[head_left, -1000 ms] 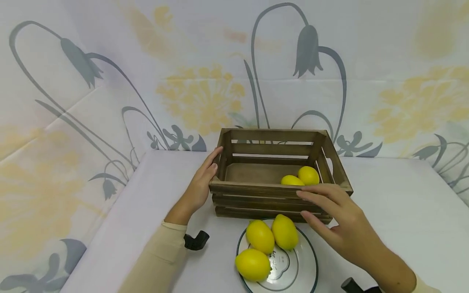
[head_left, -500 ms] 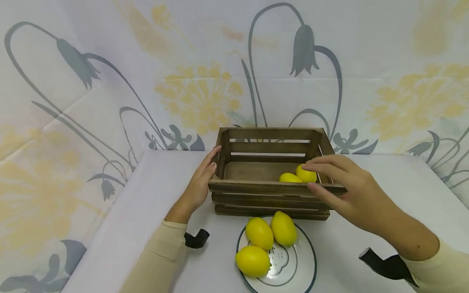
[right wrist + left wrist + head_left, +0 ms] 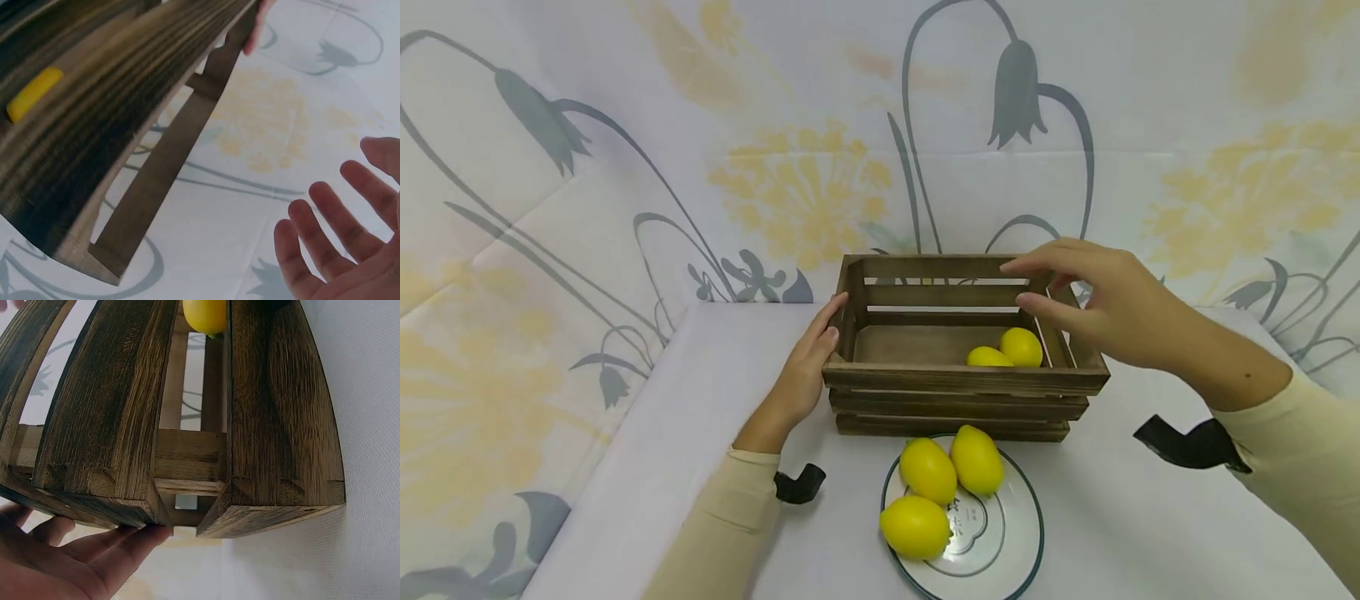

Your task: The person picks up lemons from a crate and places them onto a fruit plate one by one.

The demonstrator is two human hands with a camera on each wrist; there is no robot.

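Inside crate (image 3: 958,379), near its right end: 2 lemons (image 3: 1021,347), front one's lower part hidden by crate's front wall; left wrist view cuts off top of 1 lemon. Before crate: plate (image 3: 1017,533), near rim cut off, bearing 3 lemons (image 3: 913,527). Left hand (image 3: 801,362) upright against crate's left end, fingers extended, touching without clasping. Right hand (image 3: 1105,296) near crate's right end, not touching, thumb and fingers well parted, holding nothing.

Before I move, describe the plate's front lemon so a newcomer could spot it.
Find the crate, then the plate on its near side. The front lemon lies at the plate's left, farther from the crate than its two neighbours.
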